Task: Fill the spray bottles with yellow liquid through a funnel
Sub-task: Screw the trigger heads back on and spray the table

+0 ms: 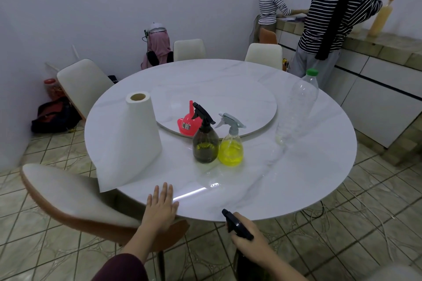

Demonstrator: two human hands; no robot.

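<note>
Two spray bottles stand side by side on the round white table [296, 178]: a dark brown bottle [205, 143] with a black sprayer and a clear bottle [230, 147] with a grey sprayer, each holding yellow liquid low down. Behind them a red funnel [186, 122] lies on the turntable [228, 98]. A large clear plastic bottle [299, 107] with a green cap stands to the right, nearly empty. My left hand [161, 209] rests flat and open on the table's near edge. My right hand [247, 237] grips a third dark spray bottle [237, 226] by its black head, below the table edge.
A paper towel roll [132, 141] stands at the table's left with a sheet hanging loose. Chairs ring the table, one [75, 198] right by my left arm. Two people work at a tiled counter [388, 45] at the back right. Bags lie on the floor at the left.
</note>
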